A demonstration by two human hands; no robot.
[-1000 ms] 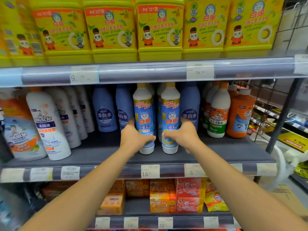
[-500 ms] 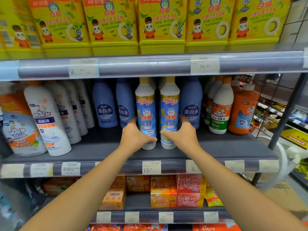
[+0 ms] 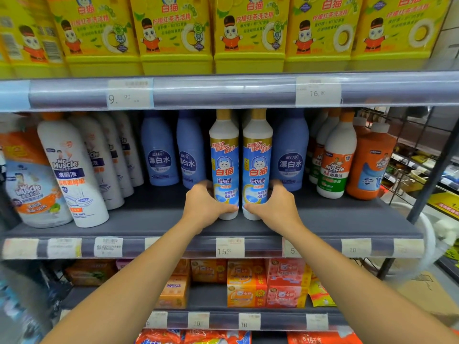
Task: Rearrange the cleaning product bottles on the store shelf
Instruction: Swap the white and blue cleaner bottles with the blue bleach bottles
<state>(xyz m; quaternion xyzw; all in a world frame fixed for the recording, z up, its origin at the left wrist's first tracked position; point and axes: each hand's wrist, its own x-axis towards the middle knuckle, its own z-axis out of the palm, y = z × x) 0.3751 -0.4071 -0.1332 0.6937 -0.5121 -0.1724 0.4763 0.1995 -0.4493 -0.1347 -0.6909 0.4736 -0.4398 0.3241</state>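
Note:
Two white bottles with blue cat labels stand upright and side by side at the middle of the grey shelf (image 3: 149,219). My left hand (image 3: 206,206) is wrapped around the base of the left bottle (image 3: 224,155). My right hand (image 3: 275,206) grips the base of the right bottle (image 3: 258,155). The two bottles touch or nearly touch. More bottles of the same kind stand hidden behind them.
Pale blue bleach bottles (image 3: 159,155) flank the pair behind. White Mr Muscle bottles (image 3: 72,175) lean at the left; white and orange ones (image 3: 335,167) stand at the right. Yellow detergent jugs (image 3: 173,33) fill the shelf above, boxed soaps (image 3: 248,286) the one below.
Both hands have slid the two cat-label bottles closer together and slightly forward. The gap between them has closed, and their labels now face front.

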